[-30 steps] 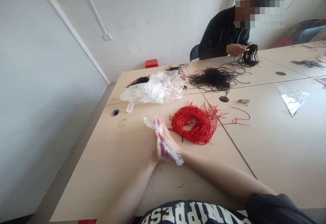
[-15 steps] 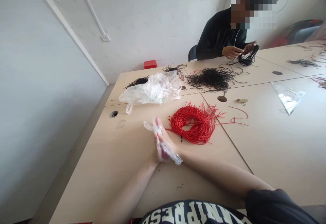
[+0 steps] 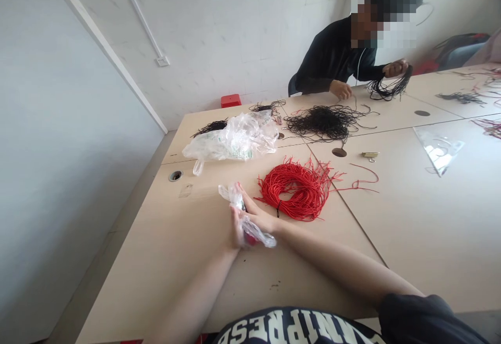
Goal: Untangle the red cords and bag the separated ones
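Hands: our left hand (image 3: 236, 227) and right hand (image 3: 259, 215) press together around a twist of clear plastic (image 3: 247, 227) over the table (image 3: 156, 260)
Fingers: our fingers (image 3: 246, 195) are closed, gripping the plastic from both sides
Inside: something red, too hidden to tell
Handling: even pressure from both palms seems best, so the thin plastic cannot slip
Beside us: a red cord coil (image 3: 293, 190), just right of our hands
Further off: a crumpled plastic bag (image 3: 230, 138), a black cord heap (image 3: 323, 123), and a co-worker (image 3: 332, 57) holding black cords (image 3: 389, 88)
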`<action>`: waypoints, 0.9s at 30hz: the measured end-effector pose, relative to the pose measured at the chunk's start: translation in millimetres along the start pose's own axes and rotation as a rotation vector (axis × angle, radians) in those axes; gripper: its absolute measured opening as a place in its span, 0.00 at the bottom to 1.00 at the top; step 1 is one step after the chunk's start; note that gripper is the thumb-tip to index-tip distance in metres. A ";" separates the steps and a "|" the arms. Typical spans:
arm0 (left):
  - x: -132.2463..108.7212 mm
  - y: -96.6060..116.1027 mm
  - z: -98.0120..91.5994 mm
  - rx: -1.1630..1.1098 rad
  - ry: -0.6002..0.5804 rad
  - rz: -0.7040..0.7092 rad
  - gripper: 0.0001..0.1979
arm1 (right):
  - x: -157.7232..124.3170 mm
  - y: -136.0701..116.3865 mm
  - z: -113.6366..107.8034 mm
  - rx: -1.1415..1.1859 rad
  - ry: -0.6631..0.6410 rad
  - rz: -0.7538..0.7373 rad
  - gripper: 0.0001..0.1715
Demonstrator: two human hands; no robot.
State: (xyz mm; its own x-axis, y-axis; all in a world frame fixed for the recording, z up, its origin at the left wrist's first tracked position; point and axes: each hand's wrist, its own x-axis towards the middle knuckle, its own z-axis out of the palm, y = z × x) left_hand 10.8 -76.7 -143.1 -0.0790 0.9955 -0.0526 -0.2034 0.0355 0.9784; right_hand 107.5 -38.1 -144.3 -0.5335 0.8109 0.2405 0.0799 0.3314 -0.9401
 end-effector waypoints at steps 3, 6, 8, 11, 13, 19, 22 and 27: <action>2.6 19.0 -6.3 -0.052 0.068 0.060 0.43 | -0.6 -19.5 -24.9 -0.084 0.035 0.045 0.34; 7.2 35.0 -15.6 0.056 0.236 0.081 0.33 | -9.2 -45.4 -33.4 -0.448 -0.063 0.022 0.33; 12.8 38.5 -23.2 0.107 0.270 0.065 0.29 | -17.0 -56.8 -31.7 -0.639 -0.213 0.041 0.34; 24.9 35.6 -35.9 0.164 0.317 0.078 0.27 | -26.0 -60.6 -25.1 -0.735 -0.367 0.013 0.27; 34.8 33.5 -45.0 0.210 0.337 0.099 0.25 | -29.4 -58.4 -21.9 -0.730 -0.411 -0.040 0.22; 65.0 48.2 -67.7 0.337 0.305 0.104 0.22 | -34.6 -55.8 -17.2 -0.810 -0.458 -0.098 0.17; 60.8 67.2 -72.2 0.420 0.254 0.006 0.23 | -37.7 -54.4 -8.9 -0.846 -0.414 -0.055 0.17; 8.2 90.4 -65.1 0.648 0.245 0.026 0.40 | -41.4 -48.8 4.7 -0.798 -0.279 -0.235 0.26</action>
State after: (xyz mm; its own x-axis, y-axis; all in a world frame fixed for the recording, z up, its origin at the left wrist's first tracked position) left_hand -71.7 -71.0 -68.0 -0.3098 0.9508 0.0032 0.4197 0.1337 0.8978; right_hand 121.7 -90.1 -109.5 -0.7886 0.5659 0.2407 0.4514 0.7984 -0.3984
